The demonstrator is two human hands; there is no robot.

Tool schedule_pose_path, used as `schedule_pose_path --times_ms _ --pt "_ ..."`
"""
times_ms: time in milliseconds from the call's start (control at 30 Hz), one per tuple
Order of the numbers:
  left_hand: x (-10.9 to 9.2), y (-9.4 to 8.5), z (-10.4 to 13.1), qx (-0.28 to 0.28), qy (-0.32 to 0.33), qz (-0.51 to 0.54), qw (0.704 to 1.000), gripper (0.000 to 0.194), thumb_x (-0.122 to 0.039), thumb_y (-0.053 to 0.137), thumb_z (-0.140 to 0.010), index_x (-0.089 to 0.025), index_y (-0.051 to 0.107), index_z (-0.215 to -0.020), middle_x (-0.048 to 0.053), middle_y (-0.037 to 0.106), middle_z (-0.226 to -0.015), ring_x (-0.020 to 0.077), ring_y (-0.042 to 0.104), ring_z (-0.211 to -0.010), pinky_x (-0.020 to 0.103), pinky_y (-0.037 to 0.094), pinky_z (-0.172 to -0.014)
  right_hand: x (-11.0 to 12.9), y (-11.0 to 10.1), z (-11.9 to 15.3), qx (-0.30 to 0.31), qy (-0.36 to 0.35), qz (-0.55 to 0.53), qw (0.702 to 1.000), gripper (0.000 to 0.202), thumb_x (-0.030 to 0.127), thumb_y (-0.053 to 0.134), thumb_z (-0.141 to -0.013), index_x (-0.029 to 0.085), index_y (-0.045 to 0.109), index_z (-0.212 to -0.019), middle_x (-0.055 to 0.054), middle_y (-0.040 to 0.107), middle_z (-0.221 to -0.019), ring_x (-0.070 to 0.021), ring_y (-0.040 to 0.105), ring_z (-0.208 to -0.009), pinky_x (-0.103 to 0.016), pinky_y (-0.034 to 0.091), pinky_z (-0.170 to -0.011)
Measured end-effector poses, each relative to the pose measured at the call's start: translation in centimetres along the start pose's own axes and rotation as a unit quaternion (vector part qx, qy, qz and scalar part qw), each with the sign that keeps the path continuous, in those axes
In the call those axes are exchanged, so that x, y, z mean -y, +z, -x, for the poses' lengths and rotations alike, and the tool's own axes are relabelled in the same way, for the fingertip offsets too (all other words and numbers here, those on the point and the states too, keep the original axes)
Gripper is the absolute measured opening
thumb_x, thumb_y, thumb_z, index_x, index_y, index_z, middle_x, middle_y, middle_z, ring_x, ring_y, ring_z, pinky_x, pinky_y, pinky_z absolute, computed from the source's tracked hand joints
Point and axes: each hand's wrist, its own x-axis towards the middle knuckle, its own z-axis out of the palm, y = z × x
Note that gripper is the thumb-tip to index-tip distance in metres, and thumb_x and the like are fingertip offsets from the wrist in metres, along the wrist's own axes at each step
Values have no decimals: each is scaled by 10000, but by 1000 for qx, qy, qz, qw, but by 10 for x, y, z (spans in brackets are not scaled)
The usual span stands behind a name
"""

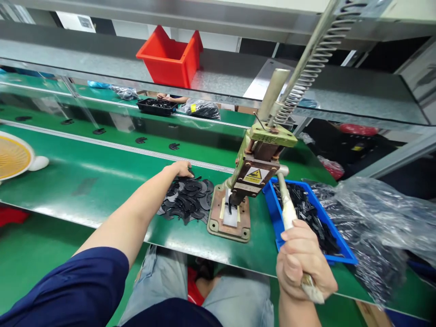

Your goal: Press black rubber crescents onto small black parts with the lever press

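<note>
Fingers of the right hand (pixel 303 256) are wrapped around one lever handle (pixel 288 206), pressed closed on it, while those of the left hand (pixel 182 168) reach down at the far edge of one pile (pixel 189 200) of black curved pieces; whether they pinch one, I cannot tell. Overlap makes the pile too dense to count. Between the two hands stands one hand press (pixel 262 168), bearing one yellow warning label (pixel 256 175), and one black piece (pixel 230 205) lies beneath its head, to the right of the left fingers. Just beyond the right fingers, one blue bin (pixel 277 218) holds many black parts (pixel 313 218), too many to count, with clear plastic wrapping (pixel 374 204) to its right. All of this rests on one green counter (pixel 102 168). Beyond the left fingers, five dark pieces (pixel 141 140) lie spaced in a row on a green belt (pixel 119 133). Farther off are one black tray (pixel 146 110), with another person's hand (pixel 165 96) at it, and one red bin (pixel 173 68) on a shelf (pixel 225 68).
</note>
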Motion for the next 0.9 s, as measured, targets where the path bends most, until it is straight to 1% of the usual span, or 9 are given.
schedule_pose_path --times_ms 100,200,333,433,533,633,700,767,900 --pt "-1 -5 -1 14 14 9 1000 409 -461 845 -684 -214 758 -998 43 793 -974 208 707 -913 242 482 -746 0 0 0 0 1 -2 1000 266 190 630 -856 217 557 -602 20 597 -632 -185 670 -711 -575 575 -921" --pt "0 -17 7 18 38 22 999 269 -439 796 -750 -209 725 -871 -4 728 -781 161 634 -728 241 413 -623 -1 -1 1 0 3 -1 1000 267 203 628 -864 222 558 -607 19 599 -633 -183 669 -712 -569 579 -928" --pt "0 -34 30 -26 51 76 995 255 -383 826 -733 -204 658 -803 -21 662 -695 141 569 -634 247 379 -577 -1 0 2 2 1 -7 1000 269 210 628 -865 222 560 -605 17 602 -634 -188 664 -712 -584 574 -930" --pt "-7 -33 52 -53 29 208 976 313 -316 863 -729 -194 607 -861 -24 654 -676 138 598 -596 242 439 -586 0 2 2 -5 -1 -12 1000 275 204 631 -862 208 549 -599 18 595 -626 -188 663 -709 -586 566 -923" --pt "-26 -12 73 -6 38 379 925 341 -268 866 -765 -175 587 -938 -22 665 -695 137 662 -606 266 555 -664 1 4 1 -13 -3 -17 1000 289 206 629 -865 201 522 -597 26 585 -617 -182 659 -701 -579 560 -918" --pt "-57 21 94 68 56 466 881 341 -253 876 -780 -159 584 -927 6 697 -734 152 722 -653 302 619 -714 1 5 0 -13 -6 -16 1000 297 215 634 -867 201 505 -600 31 582 -609 -176 654 -688 -570 563 -917" --pt "-81 42 104 108 48 482 868 342 -274 872 -802 -156 572 -915 24 710 -730 168 737 -640 304 629 -669 1 5 -1 -10 -7 -11 1000 296 220 634 -870 203 508 -602 31 582 -604 -175 654 -683 -561 568 -914" --pt "-104 59 111 125 45 485 864 335 -319 850 -840 -156 561 -887 26 704 -701 162 721 -582 279 614 -597 1 5 -1 -11 -7 -8 1000 297 222 633 -869 206 507 -601 31 582 -603 -175 655 -685 -554 567 -916" --pt "-131 77 114 106 60 478 870 368 -382 828 -864 -158 545 -793 -14 640 -619 129 672 -497 207 539 -487 1 6 -1 -9 -10 -11 1000 285 201 632 -860 209 510 -603 33 585 -614 -171 653 -697 -560 554 -935"
